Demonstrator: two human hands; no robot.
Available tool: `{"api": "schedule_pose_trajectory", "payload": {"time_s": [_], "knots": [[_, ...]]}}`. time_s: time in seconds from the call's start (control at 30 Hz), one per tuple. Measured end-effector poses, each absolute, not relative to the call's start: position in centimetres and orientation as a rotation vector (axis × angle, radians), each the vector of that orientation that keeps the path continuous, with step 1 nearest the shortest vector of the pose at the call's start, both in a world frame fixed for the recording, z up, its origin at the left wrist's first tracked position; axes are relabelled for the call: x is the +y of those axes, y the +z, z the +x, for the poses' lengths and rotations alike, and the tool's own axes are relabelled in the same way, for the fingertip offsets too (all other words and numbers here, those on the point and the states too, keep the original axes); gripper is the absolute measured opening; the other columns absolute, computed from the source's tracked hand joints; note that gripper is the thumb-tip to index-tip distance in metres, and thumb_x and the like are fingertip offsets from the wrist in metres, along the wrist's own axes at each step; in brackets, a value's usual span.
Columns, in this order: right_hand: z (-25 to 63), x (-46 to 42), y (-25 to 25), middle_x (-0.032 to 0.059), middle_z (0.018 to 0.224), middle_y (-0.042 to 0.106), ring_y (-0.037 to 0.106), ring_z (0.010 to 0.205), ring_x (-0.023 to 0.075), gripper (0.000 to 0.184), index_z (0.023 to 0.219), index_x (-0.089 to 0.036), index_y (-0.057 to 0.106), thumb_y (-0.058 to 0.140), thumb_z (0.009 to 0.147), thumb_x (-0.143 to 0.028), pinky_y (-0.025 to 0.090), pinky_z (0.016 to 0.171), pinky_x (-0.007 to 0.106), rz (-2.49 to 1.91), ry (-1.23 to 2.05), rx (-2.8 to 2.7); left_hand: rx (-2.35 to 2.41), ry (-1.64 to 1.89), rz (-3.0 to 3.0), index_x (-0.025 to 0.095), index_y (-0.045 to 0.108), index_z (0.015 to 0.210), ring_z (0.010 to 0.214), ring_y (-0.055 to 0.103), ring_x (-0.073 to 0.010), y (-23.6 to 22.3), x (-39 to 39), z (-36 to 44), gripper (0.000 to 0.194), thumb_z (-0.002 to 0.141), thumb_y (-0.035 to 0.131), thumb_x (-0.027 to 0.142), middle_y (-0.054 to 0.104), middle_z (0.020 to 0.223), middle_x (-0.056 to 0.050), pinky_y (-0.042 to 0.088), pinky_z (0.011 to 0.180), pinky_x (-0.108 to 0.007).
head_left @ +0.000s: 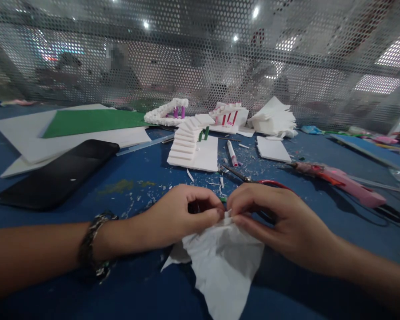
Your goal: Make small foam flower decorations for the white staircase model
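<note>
Tissue [225, 262], pinched at twelve o'clock edge.
Left hand [175, 215], right hand [283, 218]: grips close together on it, likely for fine control.

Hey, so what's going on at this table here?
The left hand and right hand pinch the top of a crumpled white tissue between their fingertips. Beyond them stand a small white staircase model with green posts. A pink glue gun lies to the right, a black phone to the left.
</note>
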State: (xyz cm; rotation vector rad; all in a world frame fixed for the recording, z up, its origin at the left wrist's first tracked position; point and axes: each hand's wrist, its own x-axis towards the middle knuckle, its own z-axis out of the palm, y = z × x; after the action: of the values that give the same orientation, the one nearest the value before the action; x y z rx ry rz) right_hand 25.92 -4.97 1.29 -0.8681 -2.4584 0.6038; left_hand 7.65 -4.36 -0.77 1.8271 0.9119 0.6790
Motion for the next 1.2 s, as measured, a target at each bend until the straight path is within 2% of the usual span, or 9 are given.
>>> {"api": "schedule_pose_trajectory", "payload": {"time_s": [0.1,0.3,0.4,0.57,0.73,1.2], "knots": [[25.91,-4.78,1.26,0.0021,0.079,0.059,0.055,0.071,0.0098,0.007,0.074,-0.018,0.05,0.046,0.079,-0.014,0.044,0.062,0.02,-0.888,0.607,-2.453,0.887,0.688,1.809,0.015,0.058,0.068,0.055,0.046,-0.0068,-0.86,-4.24,7.63,0.012,0.074,0.049,0.019,0.053,0.061,0.004,0.037,0.051,-0.015],[25.92,-4.91,1.14,-0.001,0.068,0.055,0.05,0.059,0.0076,0.006,0.073,-0.017,0.05,0.048,0.078,-0.014,0.04,0.055,0.018,-0.863,0.458,-2.481,0.87,0.768,1.845,0.017,0.055,0.079,0.061,0.05,-0.0075,-1.03,-4.47,7.51,0.006,0.075,0.051,0.019,0.057,0.069,0.004,0.039,0.054,-0.015],[25.87,-4.99,1.11,-0.0008,0.067,0.054,0.05,0.059,0.0082,0.007,0.074,-0.018,0.049,0.047,0.078,-0.013,0.04,0.055,0.019,-0.849,0.393,-2.491,0.83,0.803,1.951,0.017,0.054,0.075,0.061,0.05,-0.0064,-1.05,-4.7,7.44,0.002,0.075,0.052,0.018,0.055,0.067,0.005,0.039,0.056,-0.014],[25.85,-5.01,1.03,-0.001,0.067,0.054,0.049,0.06,0.0077,0.008,0.074,-0.018,0.049,0.046,0.079,-0.012,0.039,0.056,0.018,-0.835,0.352,-2.481,0.844,0.788,2.063,0.017,0.057,0.08,0.064,0.054,-0.0073,-1.05,-4.78,7.43,0.007,0.075,0.056,0.022,0.06,0.07,0.004,0.041,0.059,-0.014],[25.95,-5.12,0.91,-0.0012,0.067,0.053,0.049,0.06,0.0065,0.007,0.073,-0.016,0.049,0.048,0.077,-0.01,0.039,0.056,0.016,-0.799,0.319,-2.468,0.838,0.832,2.172,0.017,0.058,0.075,0.065,0.057,-0.0072,-1.29,-4.81,7.4,0.006,0.076,0.054,0.022,0.062,0.069,0.005,0.041,0.059,-0.013],[25.62,-5.16,0.98,-0.0001,0.062,0.062,0.055,0.054,0.0068,0.008,0.066,-0.015,0.058,0.055,0.073,-0.015,0.042,0.05,0.015,-0.976,0.51,-2.347,0.877,0.81,2.266,0.015,0.053,0.068,0.062,0.056,-0.0069,-1.02,-4.99,7.32,0.011,0.077,0.052,0.021,0.061,0.067,0.004,0.039,0.054,-0.013]]}}
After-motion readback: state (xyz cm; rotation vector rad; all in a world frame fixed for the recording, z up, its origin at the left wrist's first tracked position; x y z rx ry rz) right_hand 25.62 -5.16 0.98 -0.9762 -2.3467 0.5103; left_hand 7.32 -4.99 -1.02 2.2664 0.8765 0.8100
